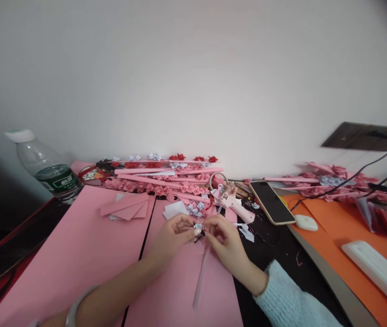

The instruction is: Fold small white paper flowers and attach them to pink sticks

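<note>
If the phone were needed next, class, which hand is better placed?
Probably the right hand: it is nearer the phone than the left hand, though both are at the small flower.

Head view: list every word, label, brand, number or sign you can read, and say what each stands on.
"怡寶": white characters on the green label of the clear bottle; the label's smaller print is too small to read.
Red patterned round item beside the bottle: markings too blurred to read.
Small pale flower: no lettering visible.
Nothing else is legible.
</note>
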The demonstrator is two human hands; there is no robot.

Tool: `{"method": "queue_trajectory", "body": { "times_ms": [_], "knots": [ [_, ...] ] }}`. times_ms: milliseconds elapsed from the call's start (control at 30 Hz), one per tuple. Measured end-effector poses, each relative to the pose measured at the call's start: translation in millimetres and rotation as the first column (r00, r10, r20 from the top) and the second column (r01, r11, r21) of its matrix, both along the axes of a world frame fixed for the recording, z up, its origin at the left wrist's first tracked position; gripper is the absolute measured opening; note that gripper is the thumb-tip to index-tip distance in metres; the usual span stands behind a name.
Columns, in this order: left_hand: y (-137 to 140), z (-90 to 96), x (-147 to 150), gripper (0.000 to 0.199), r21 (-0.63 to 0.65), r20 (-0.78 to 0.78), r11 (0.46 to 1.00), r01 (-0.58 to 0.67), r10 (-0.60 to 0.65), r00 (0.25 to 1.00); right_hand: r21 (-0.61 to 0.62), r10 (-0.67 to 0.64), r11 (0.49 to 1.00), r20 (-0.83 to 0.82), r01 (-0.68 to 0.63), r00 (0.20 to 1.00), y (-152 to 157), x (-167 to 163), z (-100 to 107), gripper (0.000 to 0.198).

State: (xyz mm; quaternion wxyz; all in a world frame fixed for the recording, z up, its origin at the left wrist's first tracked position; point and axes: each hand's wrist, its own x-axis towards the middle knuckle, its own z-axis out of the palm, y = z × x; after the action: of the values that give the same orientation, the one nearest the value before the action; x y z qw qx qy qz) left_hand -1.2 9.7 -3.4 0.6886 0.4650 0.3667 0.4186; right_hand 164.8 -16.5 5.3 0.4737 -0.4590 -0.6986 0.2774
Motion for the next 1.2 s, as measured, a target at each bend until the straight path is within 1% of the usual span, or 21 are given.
{"method": "queue_trajectory", "body": {
  "times_ms": [167, 267, 433, 633, 833, 1100, 1200],
  "knots": [
    [5, -2.6, 0, 0.021, 0.000, 0.025, 0.999, -0.049, 0.049, 0.998, -0.006, 0.010, 1.000, -0.038, -0.010, 0.999, 8, -7, -3, 0.019],
    [7, -2.8, 0, 0.022, 0.001, 0.019, 0.997, -0.083, 0.083, 0.996, -0.016, -0.013, 1.000, -0.041, 0.012, 0.999, 12, -10, -5, 0.017],
    [7, 2.2, 2, 0.020, 0.040, 0.007, 0.995, -0.089, 0.089, 0.996, -0.039, -0.063, 0.997, -0.065, 0.060, 0.996, 15, -12, -7, 0.015],
    [7, 1.8, 5, 0.022, 0.062, 0.007, 0.997, -0.056, 0.056, 0.998, -0.058, -0.078, 0.996, -0.091, 0.072, 0.993, 15, -11, -8, 0.014],
    [4, 4.1, 1, 0.020, 0.069, -0.071, 0.997, -0.027, 0.032, 0.997, -0.101, -0.060, 0.994, -0.116, 0.048, 0.991, 12, -8, -10, 0.016],
    [2, 4.9, 0, 0.014, 0.178, -0.083, 0.984, 0.020, -0.005, 0.996, -0.109, -0.037, 0.994, -0.112, 0.025, 0.993, 9, -5, -10, 0.019],
    [2, 3.5, 2, 0.012, 0.173, -0.063, 0.983, 0.058, -0.047, 0.997, -0.133, -0.033, 0.991, -0.101, 0.019, 0.994, 8, -2, -11, 0.018]
  ]
}}
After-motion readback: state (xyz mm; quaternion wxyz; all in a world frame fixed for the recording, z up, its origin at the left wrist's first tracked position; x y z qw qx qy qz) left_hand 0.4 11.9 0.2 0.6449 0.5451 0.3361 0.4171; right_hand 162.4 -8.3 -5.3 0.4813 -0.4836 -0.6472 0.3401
